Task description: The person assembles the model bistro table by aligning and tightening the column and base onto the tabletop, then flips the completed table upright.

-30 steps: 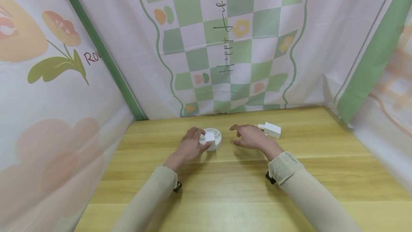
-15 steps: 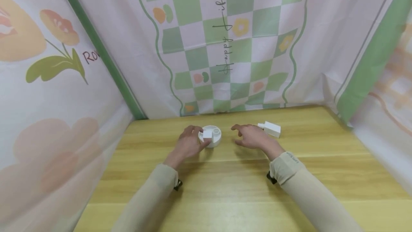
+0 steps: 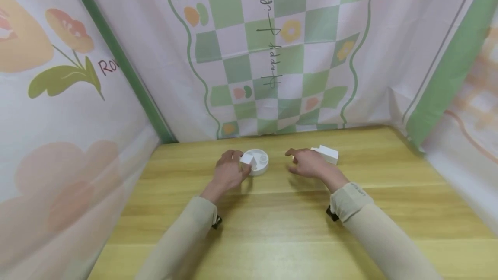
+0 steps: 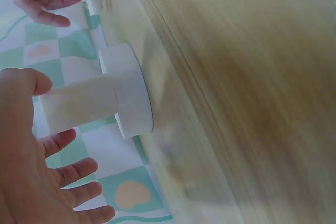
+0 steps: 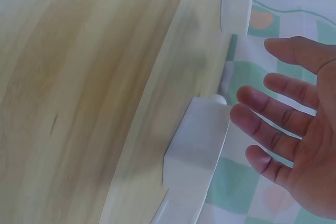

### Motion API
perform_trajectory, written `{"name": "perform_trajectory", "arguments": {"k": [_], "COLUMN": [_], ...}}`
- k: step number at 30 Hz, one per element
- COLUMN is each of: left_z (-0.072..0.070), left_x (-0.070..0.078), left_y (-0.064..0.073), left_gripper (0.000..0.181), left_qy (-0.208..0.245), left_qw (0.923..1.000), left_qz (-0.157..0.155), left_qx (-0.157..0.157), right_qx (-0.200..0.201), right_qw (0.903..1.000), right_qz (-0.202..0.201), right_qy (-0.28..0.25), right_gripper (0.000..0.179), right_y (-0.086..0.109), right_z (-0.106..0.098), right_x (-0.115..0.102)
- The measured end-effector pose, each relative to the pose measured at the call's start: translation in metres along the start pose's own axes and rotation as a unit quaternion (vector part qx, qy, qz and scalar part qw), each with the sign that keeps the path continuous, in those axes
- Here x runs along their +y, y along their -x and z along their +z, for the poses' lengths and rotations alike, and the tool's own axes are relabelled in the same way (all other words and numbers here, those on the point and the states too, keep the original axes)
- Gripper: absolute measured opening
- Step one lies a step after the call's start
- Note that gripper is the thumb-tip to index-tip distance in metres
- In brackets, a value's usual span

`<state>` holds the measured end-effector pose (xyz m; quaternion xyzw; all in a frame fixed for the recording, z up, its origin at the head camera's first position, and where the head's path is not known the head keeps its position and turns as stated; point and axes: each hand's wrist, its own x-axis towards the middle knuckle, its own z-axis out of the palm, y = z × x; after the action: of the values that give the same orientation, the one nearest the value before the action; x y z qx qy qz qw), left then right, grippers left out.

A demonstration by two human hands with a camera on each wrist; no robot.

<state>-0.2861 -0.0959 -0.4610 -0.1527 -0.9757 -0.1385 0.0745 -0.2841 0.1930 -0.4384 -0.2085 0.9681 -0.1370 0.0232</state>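
Note:
My left hand (image 3: 228,171) pinches the top of a white rectangular block (image 4: 79,103) between thumb and index finger, its other fingers spread. The block's lower end meets a round white tray (image 3: 263,167) with a raised rim and shaped compartments; whether it sits in a compartment is hidden. My right hand (image 3: 309,163) hovers to the right of the tray, fingers loosely bent, holding nothing. Just beyond it lies a white box-shaped piece (image 5: 197,142) with a small rounded end, partly hidden by the hand in the head view.
Everything stands near the back of a wooden table (image 3: 272,237). A printed cloth (image 3: 272,111) with green and white checks hangs close behind it. Cloth walls (image 3: 70,176) rise at the sides. In the right wrist view another white part (image 5: 181,208) adjoins the box-shaped piece.
The block's top has shifted left in my left hand, so more of the tray's inside shows. My right hand has drifted slightly right.

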Motion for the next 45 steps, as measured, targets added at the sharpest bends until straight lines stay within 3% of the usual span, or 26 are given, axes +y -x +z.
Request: {"name": "perform_trajectory", "arguments": {"k": [6, 11, 22, 33, 45], "left_z": [0.003, 0.0, -0.002, -0.001, -0.004], "left_x": [-0.002, -0.003, -0.006, -0.01, -0.011], "left_y": [0.001, 0.002, 0.001, -0.001, 0.0], "left_gripper": [0.064, 0.055, 0.052, 0.049, 0.051], "left_qy": [-0.001, 0.012, 0.028, 0.039, 0.037], "left_qw": [0.9999, 0.9999, 0.9995, 0.9991, 0.9991], "left_qz": [-0.011, -0.008, -0.008, -0.017, -0.017], "left_qx": [-0.01, -0.002, 0.013, -0.001, -0.007], "right_qx": [0.0, 0.016, 0.026, 0.016, 0.008], "right_qw": [1.0, 0.9998, 0.9992, 0.9956, 0.9921], "right_qz": [-0.003, 0.006, 0.024, 0.082, 0.113], "right_qy": [0.0, 0.012, 0.021, 0.044, 0.055], "right_gripper": [0.05, 0.048, 0.049, 0.054, 0.02], "right_y": [0.004, 0.004, 0.006, 0.011, 0.016], "right_z": [0.0, -0.002, -0.003, -0.006, -0.006], "right_x": [0.006, 0.012, 0.025, 0.03, 0.035]}}
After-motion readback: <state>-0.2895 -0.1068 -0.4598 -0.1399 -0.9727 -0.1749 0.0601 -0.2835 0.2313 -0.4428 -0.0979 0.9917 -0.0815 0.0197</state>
